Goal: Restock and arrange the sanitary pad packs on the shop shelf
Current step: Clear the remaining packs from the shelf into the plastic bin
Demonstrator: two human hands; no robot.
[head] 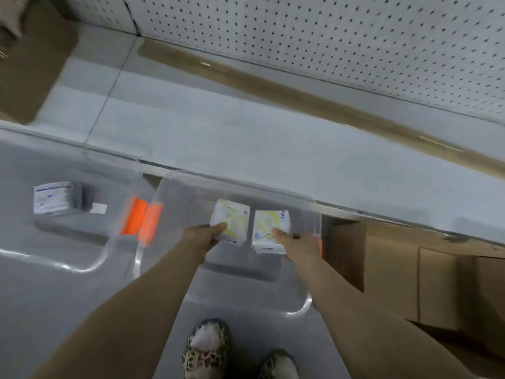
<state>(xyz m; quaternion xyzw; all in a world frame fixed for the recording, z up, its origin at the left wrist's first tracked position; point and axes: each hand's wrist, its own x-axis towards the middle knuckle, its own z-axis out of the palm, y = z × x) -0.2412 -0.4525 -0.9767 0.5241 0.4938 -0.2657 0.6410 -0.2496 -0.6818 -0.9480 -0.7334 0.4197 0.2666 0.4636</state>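
My left hand [203,236] grips a white sanitary pad pack with yellow print [232,218] by its near edge. My right hand [292,243] grips a second white and yellow pack [269,224] just to the right of it. Both packs hang over a clear plastic bin [308,302] on the floor, below the front edge of the grey shop shelf [246,138]. The shelf board itself is bare in front of a white pegboard back [328,42]. The picture is blurred by motion.
A second clear bin [90,265] with orange latches [136,218] stands at the left and holds a white and blue pack [56,198]. Brown cardboard boxes [410,272] stand at the right under the shelf, another at the far left on it. My slippers [207,348] are below.
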